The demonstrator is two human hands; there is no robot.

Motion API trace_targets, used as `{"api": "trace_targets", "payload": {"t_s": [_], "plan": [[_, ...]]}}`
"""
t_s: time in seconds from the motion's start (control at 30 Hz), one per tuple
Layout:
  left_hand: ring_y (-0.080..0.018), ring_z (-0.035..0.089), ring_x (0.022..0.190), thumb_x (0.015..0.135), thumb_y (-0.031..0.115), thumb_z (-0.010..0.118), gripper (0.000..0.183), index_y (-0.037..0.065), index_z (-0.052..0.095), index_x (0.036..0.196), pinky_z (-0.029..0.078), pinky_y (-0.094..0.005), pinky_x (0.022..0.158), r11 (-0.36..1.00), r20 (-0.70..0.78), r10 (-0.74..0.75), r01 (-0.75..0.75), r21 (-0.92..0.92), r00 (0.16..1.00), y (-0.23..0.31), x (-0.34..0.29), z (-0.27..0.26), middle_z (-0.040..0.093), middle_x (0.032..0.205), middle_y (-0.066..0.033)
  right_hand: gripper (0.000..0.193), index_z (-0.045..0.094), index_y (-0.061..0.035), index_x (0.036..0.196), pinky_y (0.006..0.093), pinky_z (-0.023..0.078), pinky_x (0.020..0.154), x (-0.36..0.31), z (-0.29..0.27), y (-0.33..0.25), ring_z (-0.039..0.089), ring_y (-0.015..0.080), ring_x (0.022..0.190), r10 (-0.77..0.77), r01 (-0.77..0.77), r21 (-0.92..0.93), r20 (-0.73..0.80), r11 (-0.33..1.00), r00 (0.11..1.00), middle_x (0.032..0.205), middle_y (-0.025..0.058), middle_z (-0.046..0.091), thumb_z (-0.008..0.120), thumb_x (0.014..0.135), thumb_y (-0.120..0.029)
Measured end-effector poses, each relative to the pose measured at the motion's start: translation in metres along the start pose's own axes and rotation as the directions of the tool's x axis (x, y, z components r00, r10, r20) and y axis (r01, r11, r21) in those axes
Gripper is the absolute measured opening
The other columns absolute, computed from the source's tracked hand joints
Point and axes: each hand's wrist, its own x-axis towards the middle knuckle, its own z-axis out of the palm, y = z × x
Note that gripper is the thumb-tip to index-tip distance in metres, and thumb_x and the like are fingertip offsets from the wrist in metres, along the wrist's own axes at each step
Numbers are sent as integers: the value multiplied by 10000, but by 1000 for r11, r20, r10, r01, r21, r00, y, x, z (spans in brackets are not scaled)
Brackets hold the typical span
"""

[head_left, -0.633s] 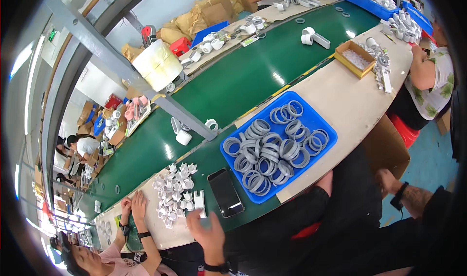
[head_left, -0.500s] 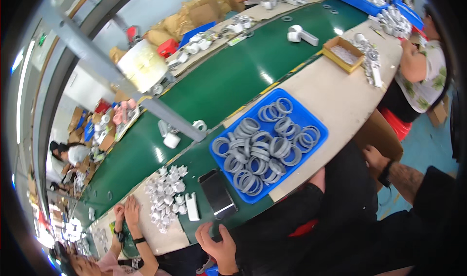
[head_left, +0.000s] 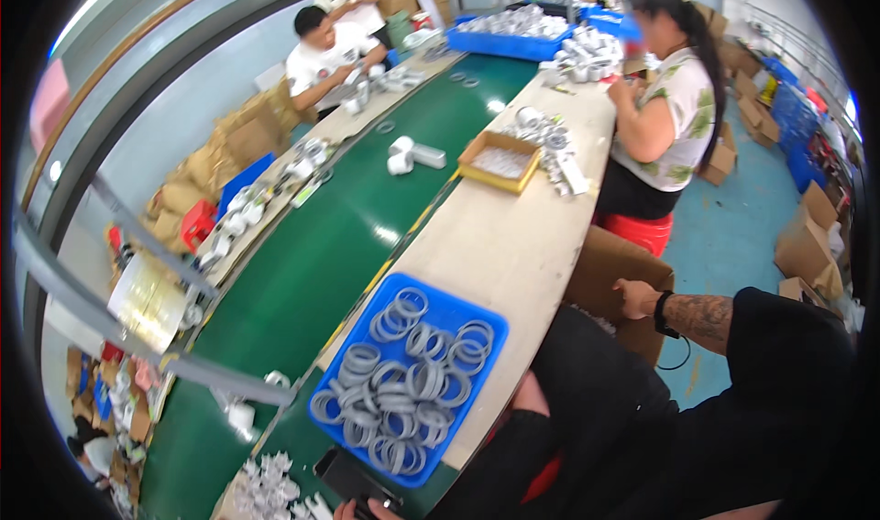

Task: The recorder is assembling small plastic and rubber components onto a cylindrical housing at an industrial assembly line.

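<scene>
**Hands at a conveyor workbench**

The right hand (head_left: 634, 297) rests, fingers curled, on a cardboard box (head_left: 612, 277). The left hand (head_left: 365, 509), barely visible, touches a dark phone (head_left: 348, 476) beside a blue tray (head_left: 463, 314) of grey rings (head_left: 399, 387); its grip cannot be told.
</scene>
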Motion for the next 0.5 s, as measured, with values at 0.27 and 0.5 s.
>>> {"api": "trace_targets", "payload": {"t_s": [0.27, 0.5], "plan": [[-398, 638, 1011, 1132, 437, 727, 437, 1, 718, 1140, 536, -567, 924, 997, 50, 4, -7, 73, 999, 8, 6, -3, 675, 1127, -202, 422, 702, -59, 1458, 389, 608, 1022, 58, -122, -191, 767, 250, 1144, -382, 408, 286, 907, 867, 176, 1203, 143, 795, 693, 1066, -215], [-424, 637, 1132, 1050, 432, 751, 463, -3, 712, 1203, 506, -573, 1015, 999, 137, -4, 9, -35, 991, -3, -4, 26, 675, 1228, -225, 273, 800, -50, 1196, 404, 627, 883, 202, -220, -433, 801, 227, 940, -843, 824, 256, 350, 505, 408, 1138, 110, 828, 760, 1037, -268]]}}
